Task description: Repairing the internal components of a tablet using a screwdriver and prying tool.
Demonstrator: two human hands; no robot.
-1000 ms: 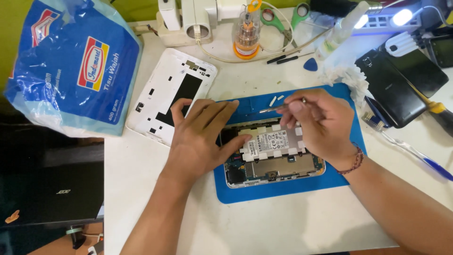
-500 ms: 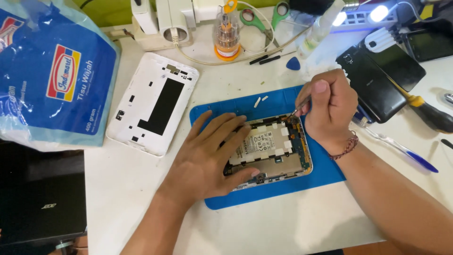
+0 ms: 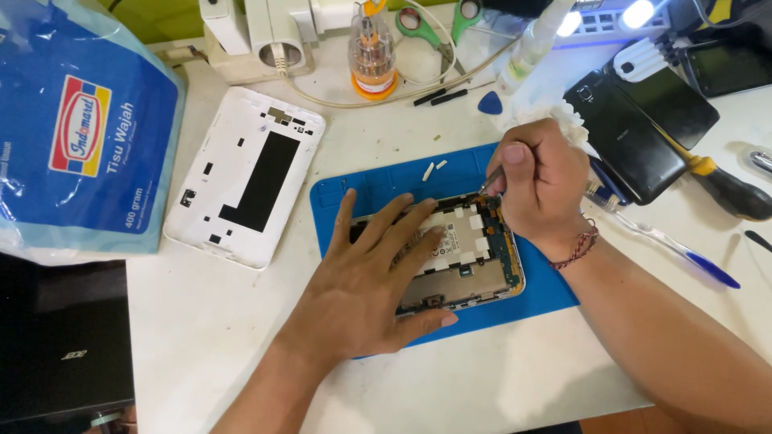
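The opened tablet with its back removed [image 3: 458,257], a flat rectangular slab showing a white-taped battery and bare circuit board, lies on the blue silicone work mat [image 3: 378,189] near the middle of the white tabletop [image 3: 201,321]. The left hand [image 3: 378,281] lies flat on it, fingers spread, pressing it down from the seven o'clock side. The right hand [image 3: 539,185], at the tablet's one o'clock corner, is pinched shut on a thin metal tool [image 3: 490,181] whose tip meets the frame edge there.

The tablet looks light and stiff but fragile: exposed board, thin ribbon cables and a soft battery that should not be bent or pierced. It is best held by its metal rim or pinned flat by the palm, as here; the mat likely keeps it from sliding.

At ten o'clock from the mat rests the white plastic back cover [image 3: 245,173], inner face up. At nine o'clock lies a blue tissue pack [image 3: 80,137]; at eight o'clock, a black laptop lid [image 3: 60,345]. At twelve o'clock stands an orange-based screwdriver bit set [image 3: 371,52], and at two o'clock dark phones [image 3: 635,128]. The bench is crowded and brightly lit.
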